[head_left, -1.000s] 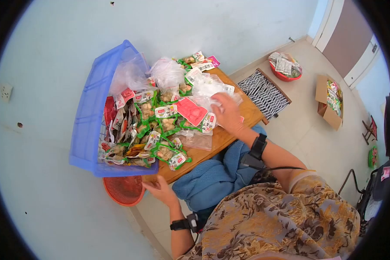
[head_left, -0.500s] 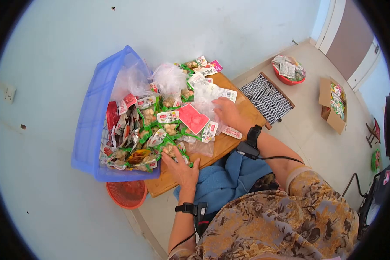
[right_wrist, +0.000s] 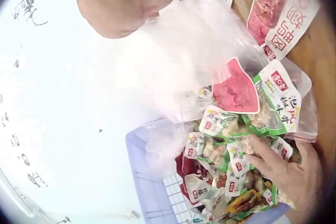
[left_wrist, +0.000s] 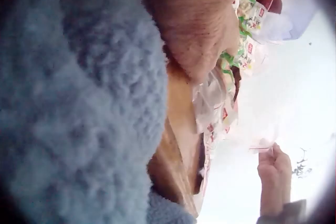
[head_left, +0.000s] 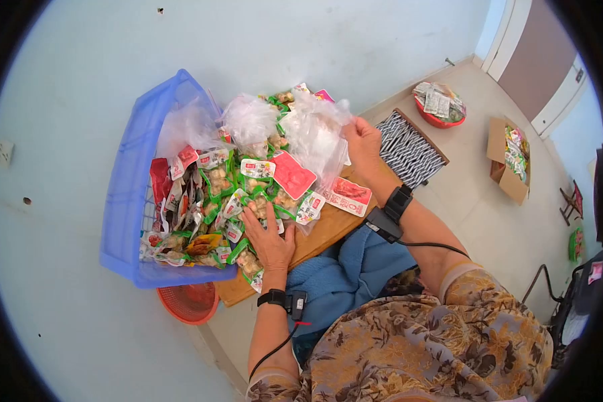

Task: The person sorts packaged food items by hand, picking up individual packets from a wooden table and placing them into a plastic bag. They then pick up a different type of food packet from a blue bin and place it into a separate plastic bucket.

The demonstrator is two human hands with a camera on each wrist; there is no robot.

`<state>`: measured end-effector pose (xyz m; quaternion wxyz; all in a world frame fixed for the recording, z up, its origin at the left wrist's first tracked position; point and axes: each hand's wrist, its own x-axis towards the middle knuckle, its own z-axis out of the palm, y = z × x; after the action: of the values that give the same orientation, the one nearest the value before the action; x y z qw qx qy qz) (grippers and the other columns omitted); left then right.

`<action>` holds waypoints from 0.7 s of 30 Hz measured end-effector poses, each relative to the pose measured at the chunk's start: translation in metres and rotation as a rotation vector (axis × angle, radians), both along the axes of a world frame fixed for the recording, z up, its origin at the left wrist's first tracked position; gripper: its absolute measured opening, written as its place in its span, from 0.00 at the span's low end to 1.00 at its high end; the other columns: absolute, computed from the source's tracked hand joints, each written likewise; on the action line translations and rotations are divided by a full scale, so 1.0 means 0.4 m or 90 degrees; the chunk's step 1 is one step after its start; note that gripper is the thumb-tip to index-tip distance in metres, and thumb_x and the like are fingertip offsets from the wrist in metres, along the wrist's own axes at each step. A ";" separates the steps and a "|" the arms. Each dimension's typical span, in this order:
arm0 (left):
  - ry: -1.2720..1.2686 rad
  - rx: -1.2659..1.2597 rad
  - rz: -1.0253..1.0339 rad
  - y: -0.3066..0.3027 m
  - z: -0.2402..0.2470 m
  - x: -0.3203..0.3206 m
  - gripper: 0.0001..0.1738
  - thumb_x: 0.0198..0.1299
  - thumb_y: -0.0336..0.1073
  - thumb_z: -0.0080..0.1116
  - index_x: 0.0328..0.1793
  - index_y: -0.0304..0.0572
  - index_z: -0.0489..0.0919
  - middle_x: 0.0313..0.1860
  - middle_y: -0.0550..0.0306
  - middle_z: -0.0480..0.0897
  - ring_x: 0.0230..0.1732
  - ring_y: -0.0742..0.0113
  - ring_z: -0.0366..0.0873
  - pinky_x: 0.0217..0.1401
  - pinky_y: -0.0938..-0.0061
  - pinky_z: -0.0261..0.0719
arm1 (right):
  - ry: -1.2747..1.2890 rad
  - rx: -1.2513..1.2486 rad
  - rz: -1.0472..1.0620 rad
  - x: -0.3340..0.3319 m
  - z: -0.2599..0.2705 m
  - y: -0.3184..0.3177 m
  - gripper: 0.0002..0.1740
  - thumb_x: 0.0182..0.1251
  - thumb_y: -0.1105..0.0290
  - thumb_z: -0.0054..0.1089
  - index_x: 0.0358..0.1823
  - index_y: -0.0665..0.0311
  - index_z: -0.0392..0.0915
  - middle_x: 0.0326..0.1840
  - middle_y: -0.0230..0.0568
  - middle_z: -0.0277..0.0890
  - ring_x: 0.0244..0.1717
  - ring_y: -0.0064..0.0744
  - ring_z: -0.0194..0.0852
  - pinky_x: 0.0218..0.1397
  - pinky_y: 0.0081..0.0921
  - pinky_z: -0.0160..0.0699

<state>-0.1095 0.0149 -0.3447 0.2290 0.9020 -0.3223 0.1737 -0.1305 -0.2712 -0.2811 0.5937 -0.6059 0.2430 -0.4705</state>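
My right hand pinches the edge of a clear plastic bag, holding it raised above the right part of the pile; the right wrist view shows the bag spread below the hand. My left hand rests with fingers extended on green-edged snack packets with pale contents. One such packet lies beside its wrist at the table's near edge. Between the hands is a pink-red packet. A red and white packet lies below my right hand. The left wrist view is mostly blue fleecy cloth.
A blue plastic basket lies tilted at the left, filled with packets. Another bunched clear bag sits on the pile. The wooden table borders my lap. On the floor are a red basket, a woven stool and a cardboard box.
My left hand has come up from beside the table's near edge onto the packets. My right hand has lifted the clear bag upward, and the red and white packet now shows more fully.
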 end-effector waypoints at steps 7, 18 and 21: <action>0.009 -0.016 -0.015 0.043 0.066 -0.060 0.46 0.53 0.48 0.71 0.78 0.47 0.65 0.81 0.30 0.49 0.79 0.29 0.47 0.78 0.41 0.50 | -0.112 0.216 0.055 -0.083 0.104 0.013 0.10 0.75 0.68 0.57 0.47 0.66 0.83 0.40 0.33 0.84 0.37 0.19 0.79 0.43 0.21 0.79; 0.120 -0.198 0.177 0.223 0.031 -0.240 0.42 0.59 0.36 0.66 0.77 0.33 0.61 0.78 0.28 0.53 0.79 0.30 0.48 0.79 0.45 0.49 | 0.064 0.146 0.169 -0.262 0.085 0.122 0.10 0.75 0.67 0.56 0.38 0.66 0.80 0.27 0.28 0.76 0.26 0.16 0.71 0.28 0.19 0.68; 0.184 -0.173 0.172 0.232 0.003 -0.258 0.39 0.59 0.32 0.66 0.75 0.30 0.62 0.77 0.26 0.55 0.78 0.28 0.50 0.79 0.47 0.51 | 0.136 -0.088 0.131 -0.291 0.051 0.134 0.10 0.73 0.68 0.59 0.35 0.67 0.81 0.24 0.26 0.76 0.24 0.13 0.69 0.27 0.18 0.68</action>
<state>-0.2126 0.1077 -0.3435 0.3663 0.9134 -0.1362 0.1138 -0.2469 -0.2176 -0.2605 0.5664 -0.7137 0.2080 -0.3557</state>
